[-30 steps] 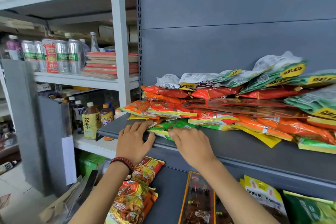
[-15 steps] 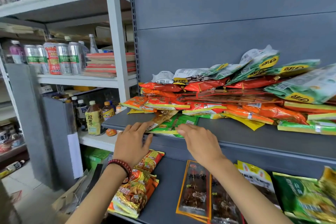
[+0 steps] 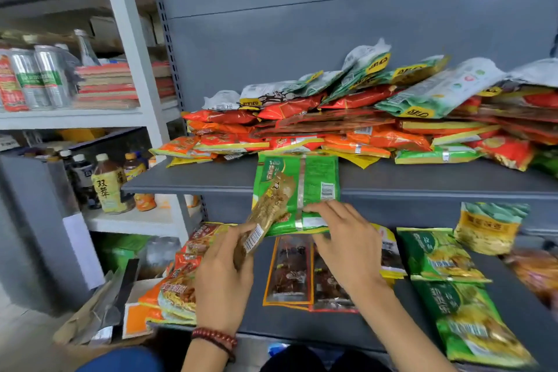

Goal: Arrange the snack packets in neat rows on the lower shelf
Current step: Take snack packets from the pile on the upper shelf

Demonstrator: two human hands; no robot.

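Half a second ago both hands lay on packets at the upper shelf's front edge. Now those packets are clear of the pile and hang mid-frame over that edge. The left hand [image 3: 223, 278] has its grip closed round a narrow tan packet [image 3: 268, 208]. The right hand [image 3: 347, 238] pinches the lower edge of the green packets [image 3: 302, 187] (two, it seems, side by side). The fetch looks done, and placing remains. The upper shelf [image 3: 187, 183] carries a loose pile [image 3: 332, 121]. The lower shelf [image 3: 302, 323], at the bottom of the frame, holds orange packets [image 3: 178, 284] at left, dark packets [image 3: 290, 272] in the centre and green bags [image 3: 444, 257] at right.
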